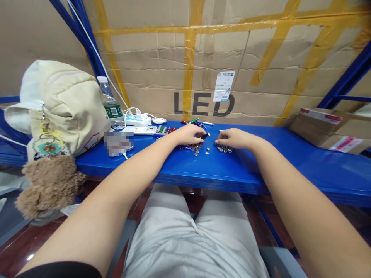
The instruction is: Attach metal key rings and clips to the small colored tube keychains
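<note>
- My left hand (189, 135) rests on the blue table (290, 162), fingertips pinched together on a small dark piece (205, 136), which points right towards my other hand.
- My right hand (235, 138) lies palm-down just beside it, fingers curled over a pile of small metal discs (223, 148). I can't tell if it grips any of them.
- The two sets of fingertips nearly meet, with a narrow gap between them.
- A second disc heap (196, 148) sits just under my left fingers, on the near side.
- One loose disc (207, 153) lies between the heaps, nearer my left hand.
- Scattered pens (197, 122) lie behind my left hand, long axes mostly running left-right.
- Far left, well apart from my hands: power strip (137, 119), water bottle (111, 102), cream bag (58, 104).
- A cardboard box (327, 129) sits far right.
</note>
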`<action>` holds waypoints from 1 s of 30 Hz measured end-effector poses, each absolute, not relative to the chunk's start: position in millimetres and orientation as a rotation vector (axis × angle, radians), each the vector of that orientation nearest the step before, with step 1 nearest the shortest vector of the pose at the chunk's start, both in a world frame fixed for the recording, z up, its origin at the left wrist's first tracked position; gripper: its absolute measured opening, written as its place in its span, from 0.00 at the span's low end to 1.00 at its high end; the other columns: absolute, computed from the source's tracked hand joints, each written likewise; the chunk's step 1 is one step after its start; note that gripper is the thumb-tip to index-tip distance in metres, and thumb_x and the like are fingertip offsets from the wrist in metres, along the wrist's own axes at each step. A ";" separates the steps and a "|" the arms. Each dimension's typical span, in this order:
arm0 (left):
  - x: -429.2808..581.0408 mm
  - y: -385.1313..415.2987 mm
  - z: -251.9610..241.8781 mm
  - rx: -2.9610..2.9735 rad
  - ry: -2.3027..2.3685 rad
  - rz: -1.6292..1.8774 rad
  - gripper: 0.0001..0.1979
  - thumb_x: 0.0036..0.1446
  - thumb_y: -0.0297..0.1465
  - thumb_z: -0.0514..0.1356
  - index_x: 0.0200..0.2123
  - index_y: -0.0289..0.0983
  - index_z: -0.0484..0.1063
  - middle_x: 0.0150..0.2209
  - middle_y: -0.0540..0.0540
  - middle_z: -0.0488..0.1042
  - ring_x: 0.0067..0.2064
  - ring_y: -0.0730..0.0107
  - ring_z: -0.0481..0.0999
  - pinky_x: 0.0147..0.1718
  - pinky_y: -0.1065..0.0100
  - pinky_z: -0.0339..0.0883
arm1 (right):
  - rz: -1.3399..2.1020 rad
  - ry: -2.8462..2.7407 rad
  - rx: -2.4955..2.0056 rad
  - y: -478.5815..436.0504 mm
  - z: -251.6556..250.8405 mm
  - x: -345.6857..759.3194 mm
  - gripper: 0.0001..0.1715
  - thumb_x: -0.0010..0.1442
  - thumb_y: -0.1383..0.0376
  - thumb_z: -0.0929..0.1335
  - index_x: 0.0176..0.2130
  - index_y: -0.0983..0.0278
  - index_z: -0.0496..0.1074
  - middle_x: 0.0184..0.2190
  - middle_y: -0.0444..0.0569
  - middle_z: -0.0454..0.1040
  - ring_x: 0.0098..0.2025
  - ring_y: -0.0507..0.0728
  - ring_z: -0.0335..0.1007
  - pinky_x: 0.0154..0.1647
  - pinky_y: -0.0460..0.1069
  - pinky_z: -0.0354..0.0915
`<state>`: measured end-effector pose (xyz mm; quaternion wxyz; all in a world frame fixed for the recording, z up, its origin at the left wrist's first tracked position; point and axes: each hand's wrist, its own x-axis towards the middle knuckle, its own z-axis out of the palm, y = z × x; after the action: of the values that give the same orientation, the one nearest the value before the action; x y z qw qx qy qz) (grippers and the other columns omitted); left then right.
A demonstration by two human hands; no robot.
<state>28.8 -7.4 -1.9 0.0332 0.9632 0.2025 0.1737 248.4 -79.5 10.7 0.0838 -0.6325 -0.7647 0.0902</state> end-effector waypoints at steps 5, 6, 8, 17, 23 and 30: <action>28.7 -6.6 -2.2 2.961 0.626 0.534 0.16 0.56 0.33 0.59 0.47 0.36 0.75 0.45 0.44 0.78 0.46 0.66 0.76 0.45 0.67 0.67 | 0.264 -2.294 -1.883 -78.9 10.2 248.6 0.15 0.58 0.54 0.66 0.36 0.62 0.75 0.37 0.49 0.79 0.38 0.58 0.73 0.38 0.49 0.65; 28.6 -6.7 -2.1 2.962 0.623 0.535 0.16 0.56 0.32 0.59 0.47 0.36 0.75 0.45 0.44 0.78 0.45 0.66 0.76 0.45 0.67 0.67 | 0.262 -2.294 -1.881 -78.7 10.0 248.7 0.15 0.58 0.54 0.66 0.36 0.62 0.75 0.37 0.49 0.79 0.38 0.58 0.73 0.38 0.49 0.66; 28.4 -7.5 -1.7 2.959 0.619 0.533 0.16 0.56 0.33 0.59 0.47 0.36 0.75 0.45 0.44 0.78 0.45 0.67 0.76 0.45 0.67 0.67 | 0.256 -2.292 -1.879 -78.4 9.7 248.9 0.15 0.58 0.54 0.66 0.36 0.62 0.75 0.37 0.49 0.79 0.38 0.58 0.73 0.38 0.49 0.66; 28.8 -9.1 -1.3 2.947 0.618 0.540 0.14 0.56 0.32 0.59 0.46 0.36 0.75 0.44 0.45 0.78 0.45 0.67 0.76 0.45 0.68 0.67 | 0.249 -2.306 -1.884 -78.5 10.3 248.4 0.15 0.58 0.55 0.66 0.36 0.63 0.75 0.37 0.49 0.79 0.38 0.58 0.73 0.37 0.49 0.65; 28.7 -7.9 -2.0 2.959 0.607 0.547 0.15 0.56 0.32 0.59 0.46 0.36 0.75 0.45 0.45 0.78 0.45 0.67 0.76 0.45 0.68 0.67 | 0.245 -2.301 -1.888 -77.7 10.0 248.2 0.14 0.57 0.56 0.67 0.36 0.62 0.76 0.37 0.49 0.79 0.38 0.58 0.74 0.38 0.49 0.65; 28.8 -5.8 -3.2 2.970 0.615 0.557 0.15 0.56 0.32 0.59 0.46 0.36 0.75 0.44 0.44 0.78 0.45 0.66 0.76 0.44 0.67 0.67 | 0.234 -2.318 -1.889 -78.5 10.5 247.8 0.14 0.58 0.55 0.66 0.37 0.62 0.75 0.37 0.49 0.79 0.39 0.58 0.74 0.38 0.49 0.66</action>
<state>28.8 -5.8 -3.2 0.0291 0.9627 0.1993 0.1807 247.8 -78.5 10.5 0.0712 -0.6283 -0.7708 0.0777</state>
